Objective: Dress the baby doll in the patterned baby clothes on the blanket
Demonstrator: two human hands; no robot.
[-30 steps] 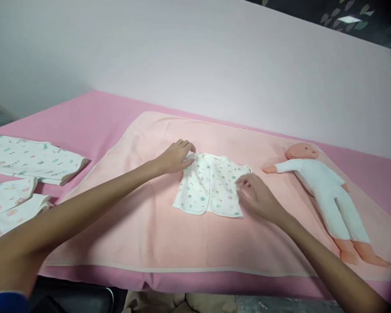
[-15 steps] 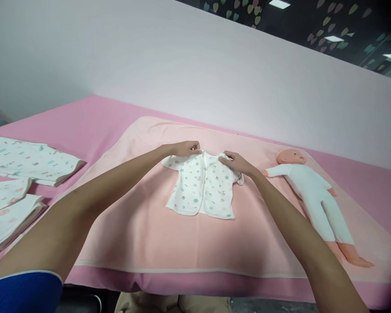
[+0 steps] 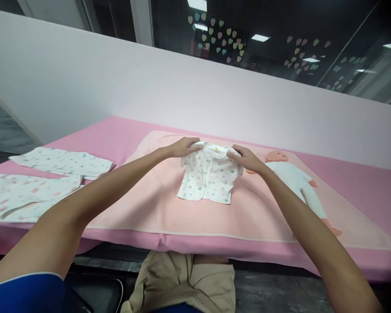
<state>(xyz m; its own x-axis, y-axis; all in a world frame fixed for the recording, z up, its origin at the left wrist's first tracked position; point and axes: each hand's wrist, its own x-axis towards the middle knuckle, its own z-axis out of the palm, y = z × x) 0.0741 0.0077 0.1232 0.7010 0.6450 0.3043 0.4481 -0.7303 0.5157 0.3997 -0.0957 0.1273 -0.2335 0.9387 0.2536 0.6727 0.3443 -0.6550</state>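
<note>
A small white baby shirt (image 3: 208, 176) with a fine print and a buttoned front is held up by its shoulders, its collar towards the wall. My left hand (image 3: 186, 147) grips the left shoulder, thumb on the front. At the other shoulder, my right hand (image 3: 244, 156) pinches the cloth the same way. The shirt's lower part hangs close to the peach blanket (image 3: 182, 219); whether the hem touches it I cannot tell. To the right lies a baby doll (image 3: 288, 174) in a white suit, on its back, partly covered by my right forearm.
Printed baby trousers (image 3: 61, 161) and another printed garment (image 3: 29, 191) lie at the left on the pink bed cover (image 3: 352, 182). A pale wall (image 3: 182, 95) rises behind the bed. Below the front edge is a black chair (image 3: 97, 289).
Both hands have moved from the shirt's sides to its shoulders and taken hold. The shirt's collar end has been lifted off the blanket. The view has tilted upward.
</note>
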